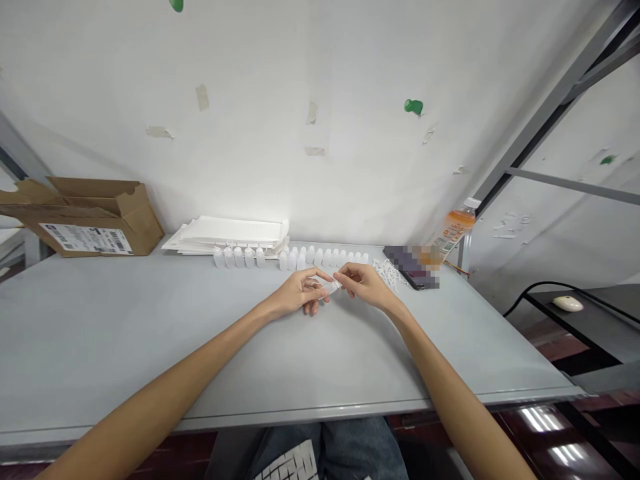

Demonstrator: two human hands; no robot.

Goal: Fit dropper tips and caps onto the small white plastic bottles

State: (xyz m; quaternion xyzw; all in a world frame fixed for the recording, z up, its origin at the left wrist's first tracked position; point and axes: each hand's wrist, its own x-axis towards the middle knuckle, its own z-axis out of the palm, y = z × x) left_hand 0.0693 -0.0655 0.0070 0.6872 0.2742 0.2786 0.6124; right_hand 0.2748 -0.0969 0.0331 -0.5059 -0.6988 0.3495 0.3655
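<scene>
Over the middle of the grey table [150,333], my left hand [303,291] holds a small translucent white bottle [331,287], tilted with its top toward the right. The fingertips of my right hand [364,283] pinch at the bottle's top end; whatever small part they grip is too small to make out. Beyond my hands stands a row of small white bottles [327,257]. To its left is another group of small bottles [239,257] with thin pieces on their tops. Small white pieces [389,273] lie in a pile right of my right hand.
A stack of white sheets [230,231] lies against the wall. An open cardboard box [100,217] sits at the back left. On the right are a dark phone [407,263] and an orange drink bottle [453,230]. A white mouse [568,304] rests on a side surface.
</scene>
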